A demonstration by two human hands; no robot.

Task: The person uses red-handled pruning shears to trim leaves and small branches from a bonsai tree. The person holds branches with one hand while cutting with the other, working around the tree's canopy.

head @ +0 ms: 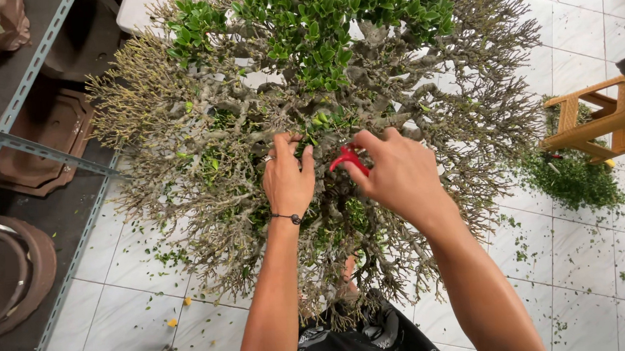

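Head view: right hand is wrapped around red-handled shears, blades buried among the twigs of a bonsai tree. Just left of that grip, the left hand pinches a twig (leafy crown beyond both hands).

Dense twigs of the bonsai hem both hands — little room between. Open tiled floor lies right; a wooden stool stands beyond.

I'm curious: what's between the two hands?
In the head view, between the left hand and right hand lie the red-handled clippers, twigs and green leaves of the small tree.
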